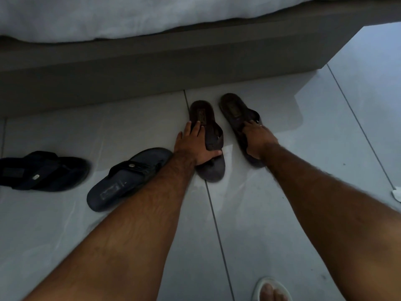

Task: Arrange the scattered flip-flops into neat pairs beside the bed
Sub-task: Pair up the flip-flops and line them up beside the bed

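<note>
Two brown flip-flops lie side by side on the tiled floor just in front of the bed base (152,61). My left hand (195,144) grips the left brown flip-flop (200,114) around its strap. The right brown flip-flop (233,109) is held at its strap by my right hand (259,137). Both have their heels toward the bed. Two dark blue flip-flops lie apart at the left: one (121,181) slanted beside my left forearm, the other (41,170) sideways near the left edge.
White bedding (130,14) hangs over the bed's top edge. The bed corner ends at the upper right, with open tiled floor (358,105) beyond. A foot in a white sandal (271,290) shows at the bottom edge. A small white object (397,193) lies at the right edge.
</note>
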Available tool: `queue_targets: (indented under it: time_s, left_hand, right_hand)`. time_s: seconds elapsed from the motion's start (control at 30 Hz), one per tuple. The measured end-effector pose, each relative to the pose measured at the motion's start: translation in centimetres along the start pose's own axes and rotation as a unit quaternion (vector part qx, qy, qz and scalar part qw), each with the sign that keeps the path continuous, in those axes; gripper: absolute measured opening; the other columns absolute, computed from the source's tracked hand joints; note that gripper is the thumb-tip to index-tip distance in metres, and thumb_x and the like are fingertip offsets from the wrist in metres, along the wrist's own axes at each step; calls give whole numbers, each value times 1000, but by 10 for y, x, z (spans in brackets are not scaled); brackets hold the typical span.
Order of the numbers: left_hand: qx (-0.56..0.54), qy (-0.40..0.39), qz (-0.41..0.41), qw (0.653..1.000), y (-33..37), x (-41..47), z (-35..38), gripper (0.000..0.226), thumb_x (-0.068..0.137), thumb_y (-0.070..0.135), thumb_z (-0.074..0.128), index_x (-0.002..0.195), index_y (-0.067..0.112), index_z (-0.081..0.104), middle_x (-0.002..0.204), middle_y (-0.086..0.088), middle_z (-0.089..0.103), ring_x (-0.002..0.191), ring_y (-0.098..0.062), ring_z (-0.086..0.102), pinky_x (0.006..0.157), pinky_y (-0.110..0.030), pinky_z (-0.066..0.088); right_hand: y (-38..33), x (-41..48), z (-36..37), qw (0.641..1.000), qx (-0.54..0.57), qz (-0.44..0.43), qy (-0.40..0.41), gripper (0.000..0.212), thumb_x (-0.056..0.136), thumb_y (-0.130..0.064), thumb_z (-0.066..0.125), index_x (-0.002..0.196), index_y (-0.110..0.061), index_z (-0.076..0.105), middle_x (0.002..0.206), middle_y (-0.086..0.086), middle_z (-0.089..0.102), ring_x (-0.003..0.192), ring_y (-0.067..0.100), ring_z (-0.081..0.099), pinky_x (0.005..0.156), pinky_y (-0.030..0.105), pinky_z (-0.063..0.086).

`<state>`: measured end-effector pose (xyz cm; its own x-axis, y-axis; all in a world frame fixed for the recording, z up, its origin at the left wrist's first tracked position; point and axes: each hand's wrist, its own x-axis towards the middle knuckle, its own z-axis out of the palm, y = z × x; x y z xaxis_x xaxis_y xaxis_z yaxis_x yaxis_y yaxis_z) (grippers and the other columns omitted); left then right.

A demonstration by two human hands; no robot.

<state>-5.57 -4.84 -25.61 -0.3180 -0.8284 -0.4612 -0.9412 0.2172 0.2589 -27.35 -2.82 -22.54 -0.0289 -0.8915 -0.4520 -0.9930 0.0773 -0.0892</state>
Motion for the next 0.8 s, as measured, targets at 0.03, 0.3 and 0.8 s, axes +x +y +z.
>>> queue_targets:
  time_s: [0.03,0.3,0.8]
  left_hand:
    - [-1,0,1,1000,3,1,0,117,74,86,48,161,17,11,170,2,0,157,-26,-8,125,-53,11]
    - [-9,2,29,1000,32,13,-1,113,78,84,47,161,17,10,170,0,-4,156,-31,-8,125,-51,13]
    - [-115,37,6,993,48,-9,22,108,86,35,76,162,17,3,167,-9,-23,155,-39,-4,122,-49,26]
  right_hand:
    - [0,-1,1,1000,21,3,2,63,86,-9,59,148,-10,44,157,13,40,145,32,36,118,45,32]
    - [2,-1,-5,991,125,9,-37,70,83,-21,67,149,-27,46,157,6,43,133,36,50,110,45,43]
    - [19,-4,34,975,190,99,61,86,73,-43,68,152,-39,33,169,-5,-1,144,29,40,109,45,43]
